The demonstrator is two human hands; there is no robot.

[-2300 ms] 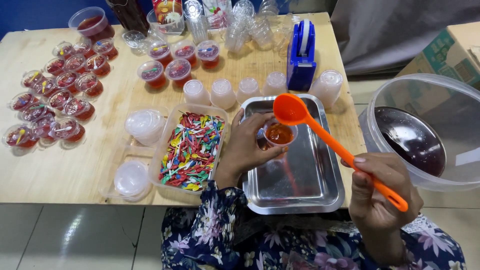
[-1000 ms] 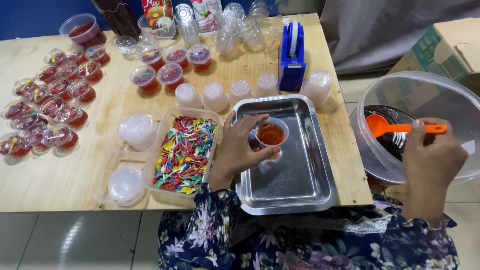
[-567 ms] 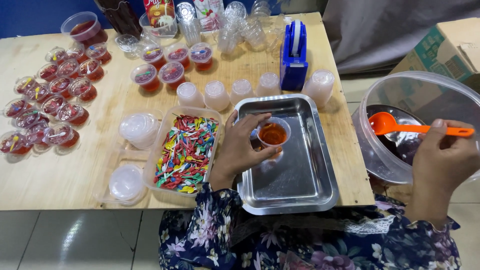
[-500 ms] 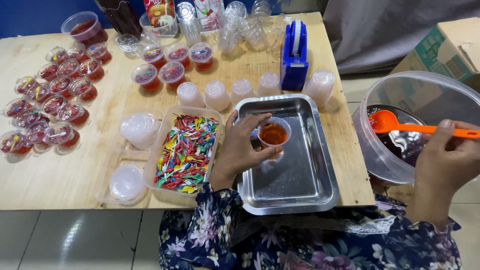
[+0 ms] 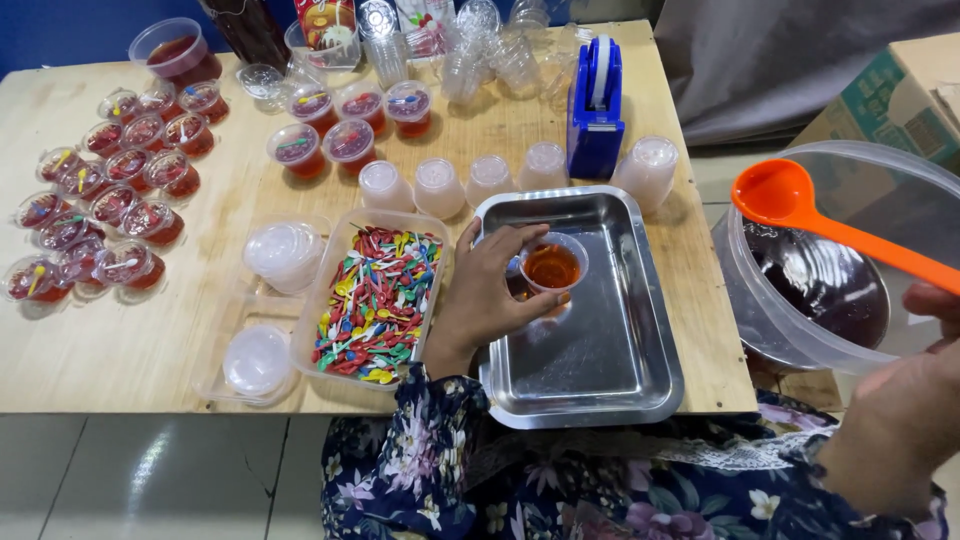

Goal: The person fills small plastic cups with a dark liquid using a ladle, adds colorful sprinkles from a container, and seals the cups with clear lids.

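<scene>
My left hand grips a small clear cup half full of red liquid, standing in a steel tray. My right hand holds an orange ladle lifted above a large clear tub that contains dark red liquid. The ladle bowl hangs over the tub's left rim.
A clear box of colourful small spoons sits left of the tray. Stacks of lids, upturned empty cups, a blue tape dispenser and several filled, lidded cups cover the wooden table. A cardboard box stands at the right.
The right hand carried the ladle from the cup to the tub, dipped it into the liquid, and has now lifted it above the rim. The left hand stayed on the cup.
</scene>
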